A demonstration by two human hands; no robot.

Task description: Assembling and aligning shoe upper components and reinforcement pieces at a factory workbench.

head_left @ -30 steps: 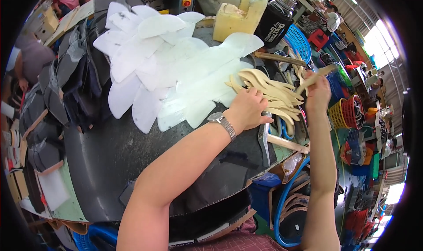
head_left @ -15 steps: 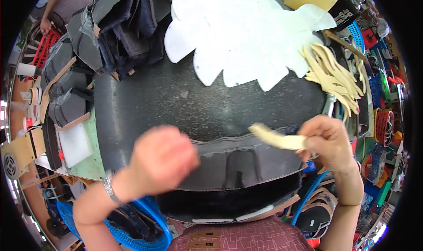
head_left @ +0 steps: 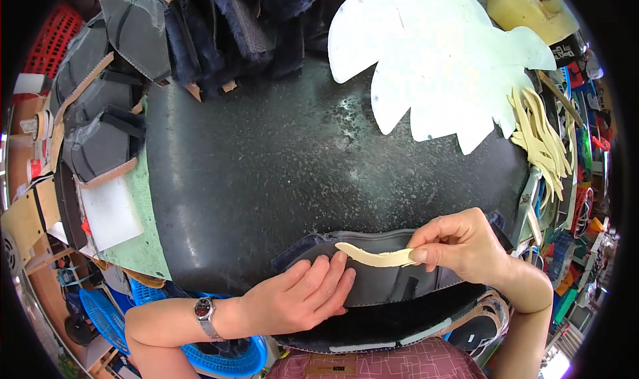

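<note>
The right hand pinches one end of a thin, curved cream strip between thumb and forefinger, a narrow grip closed on the strip's right tip. The strip reaches leftward over a curved dark grey panel that lies at the near edge of the counter, and its free end sits just beside the fingertips of the left hand. That left hand lies flat and open, palm down, pressing on the panel, apparently to keep it from sliding while the strip is lined up along its upper curve; it holds nothing. A wristwatch is on the left wrist.

More dark panels are stacked under the grey one, hanging over the counter's near edge. The counter is a dark, shiny, speckled surface. At its far right, a fan of white cut-out pieces is spread out, and beside them at the right edge lies a bundle of cream strips like the one held, within the right hand's reach. Heaped dark fabric pieces sit at the far left. A blue plastic basket stands below the counter.
</note>
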